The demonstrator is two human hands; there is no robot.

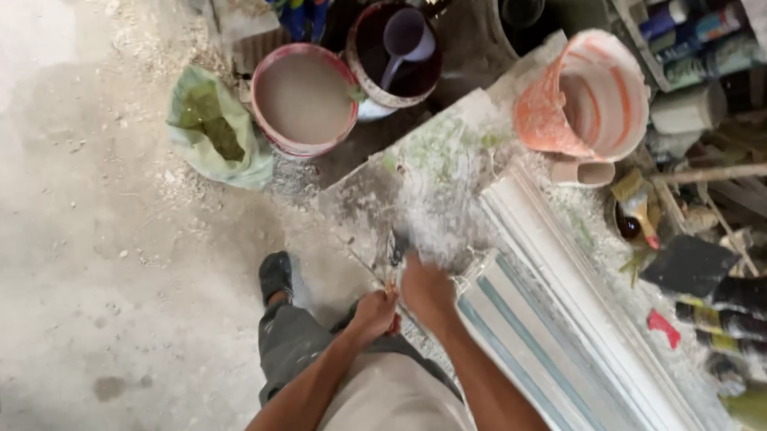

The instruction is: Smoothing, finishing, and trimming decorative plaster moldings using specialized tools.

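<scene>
My left hand (pixel 374 314) is closed around a small thin tool or handle at the edge of a dusty white worktable (pixel 416 165). My right hand (pixel 425 289) is blurred and pressed on the table just beside it, fingers curled; what it grips cannot be made out. A dark object (pixel 395 244) lies just beyond both hands. Long white moulded strips (pixel 565 275) lie along the table to the right of my hands.
A tilted orange-and-white bucket (pixel 585 97) sits at the table's far end. On the floor stand a bucket of grey mix (pixel 303 99), a dark bucket with a purple scoop (pixel 396 50) and a green sack (pixel 211 124). Brushes and bottles (pixel 717 302) crowd the right side. My foot (pixel 275 275) is on the concrete floor.
</scene>
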